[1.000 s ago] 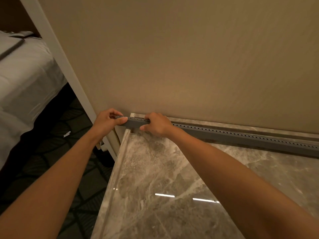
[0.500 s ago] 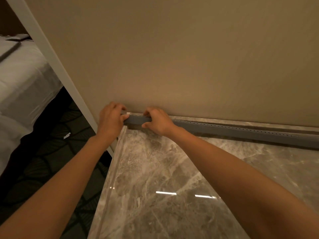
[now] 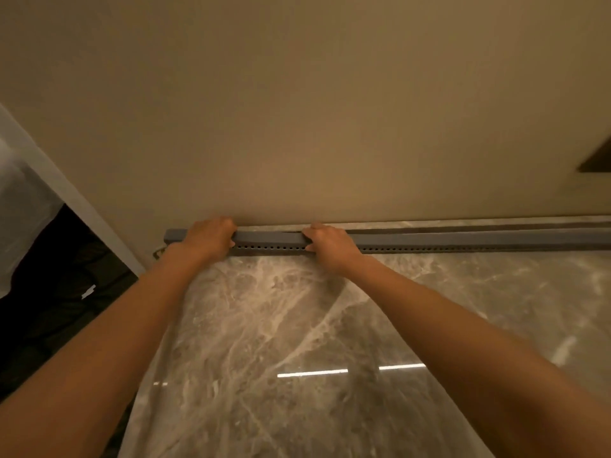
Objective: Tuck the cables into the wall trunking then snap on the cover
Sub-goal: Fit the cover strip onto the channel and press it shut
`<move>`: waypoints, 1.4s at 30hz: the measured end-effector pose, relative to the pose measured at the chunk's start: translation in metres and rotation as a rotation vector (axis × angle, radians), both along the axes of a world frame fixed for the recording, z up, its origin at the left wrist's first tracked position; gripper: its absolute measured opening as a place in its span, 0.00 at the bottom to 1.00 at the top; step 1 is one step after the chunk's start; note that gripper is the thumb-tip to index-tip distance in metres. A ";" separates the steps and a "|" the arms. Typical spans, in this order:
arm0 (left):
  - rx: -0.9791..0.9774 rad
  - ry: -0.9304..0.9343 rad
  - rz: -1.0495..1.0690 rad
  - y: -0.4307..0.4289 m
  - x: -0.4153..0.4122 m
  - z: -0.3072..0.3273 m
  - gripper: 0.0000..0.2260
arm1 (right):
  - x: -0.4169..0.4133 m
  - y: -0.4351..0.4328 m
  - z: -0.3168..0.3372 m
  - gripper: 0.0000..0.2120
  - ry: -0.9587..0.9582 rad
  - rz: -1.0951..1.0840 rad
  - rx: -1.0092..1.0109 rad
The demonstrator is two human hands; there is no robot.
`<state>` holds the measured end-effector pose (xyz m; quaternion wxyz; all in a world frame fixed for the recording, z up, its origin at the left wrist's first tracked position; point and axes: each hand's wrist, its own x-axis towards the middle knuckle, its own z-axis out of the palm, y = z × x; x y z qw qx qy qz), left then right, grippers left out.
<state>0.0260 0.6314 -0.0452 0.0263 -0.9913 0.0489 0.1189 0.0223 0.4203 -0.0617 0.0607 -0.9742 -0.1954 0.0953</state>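
Beige wall fills the upper view, meeting a polished marble countertop below. Grey trunking runs along that junction, its perforated lower strip showing under the smooth cover. Left hand clamps down over the cover near its left end; right hand grips it further along, fingers curled over the top. A cable loop pokes out just beside the left end.

Glossy veined marble top, matt grey plastic trunking, smooth wall.
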 end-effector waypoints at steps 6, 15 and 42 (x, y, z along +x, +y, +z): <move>-0.120 -0.063 -0.008 -0.048 -0.016 -0.010 0.16 | -0.007 -0.028 0.002 0.19 -0.034 -0.029 -0.052; -0.352 0.049 -0.140 -0.166 -0.007 -0.011 0.15 | -0.029 -0.192 -0.013 0.28 -0.034 -0.392 -0.100; -0.062 -0.135 -0.178 -0.509 -0.005 -0.022 0.13 | -0.016 -0.600 -0.018 0.18 -0.141 -0.459 -0.187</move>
